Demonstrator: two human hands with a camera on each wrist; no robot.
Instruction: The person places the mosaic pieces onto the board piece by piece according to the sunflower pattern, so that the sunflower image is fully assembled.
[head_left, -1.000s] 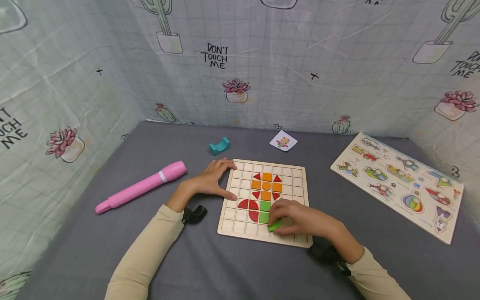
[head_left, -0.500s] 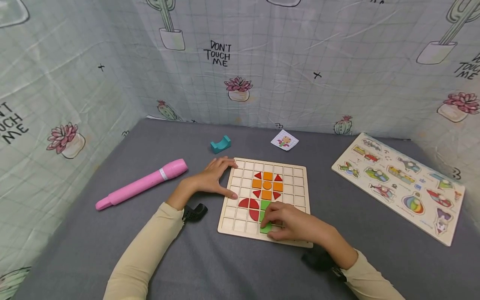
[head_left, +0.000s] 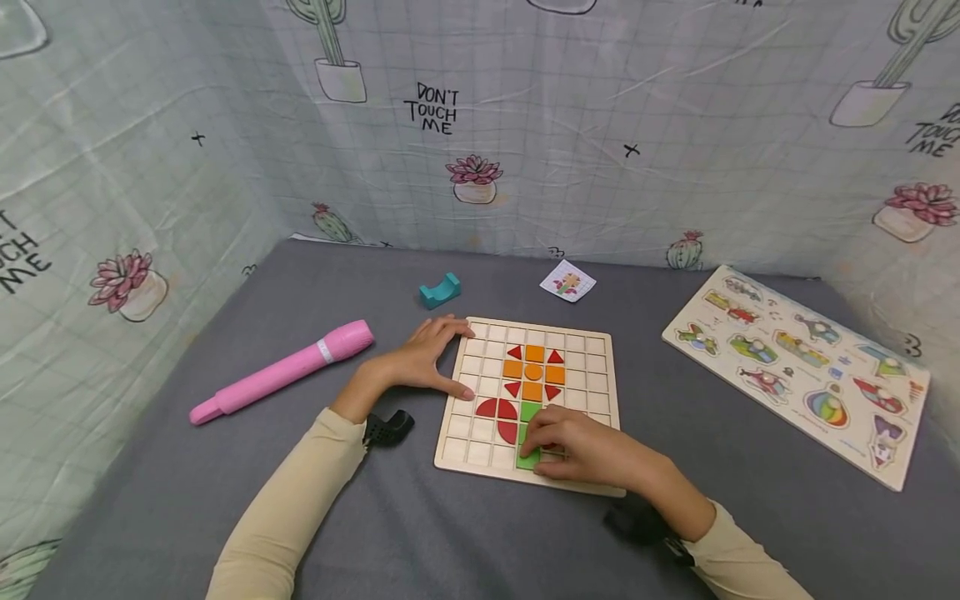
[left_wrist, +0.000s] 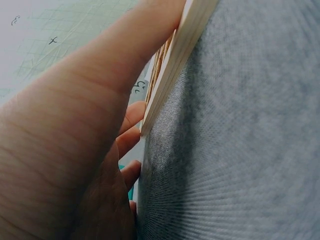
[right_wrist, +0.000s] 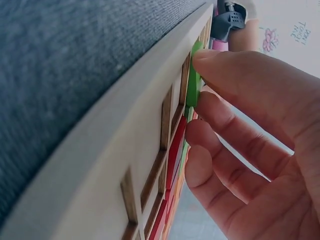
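Observation:
A square wooden grid board (head_left: 480, 433) lies on the table in the head view. Orange tiles (head_left: 534, 353), red triangles and red quarter-circle pieces (head_left: 507, 432) form a pattern on it. My left hand (head_left: 417, 358) rests at the board's left edge, thumb and fingers spread along it. The left wrist view shows those fingertips against the wooden edge. At the pattern's lower end, my right hand (head_left: 588, 446) pinches a green square tile (right_wrist: 194, 80) between thumb and finger. That tile sits at the near end of a green column, partly covered by the fingers.
Behind the board lie a teal curved block (head_left: 440, 291) and a small pattern card (head_left: 567, 282). A pink marker-shaped tube (head_left: 285, 372) lies to the left. To the right is a picture puzzle board (head_left: 802, 375). Patterned cloth (head_left: 555, 200) hangs behind the table.
My right hand has moved left with the green tile, bringing it from beside the green column to that column's near end. The left hand has stayed at the board's edge.

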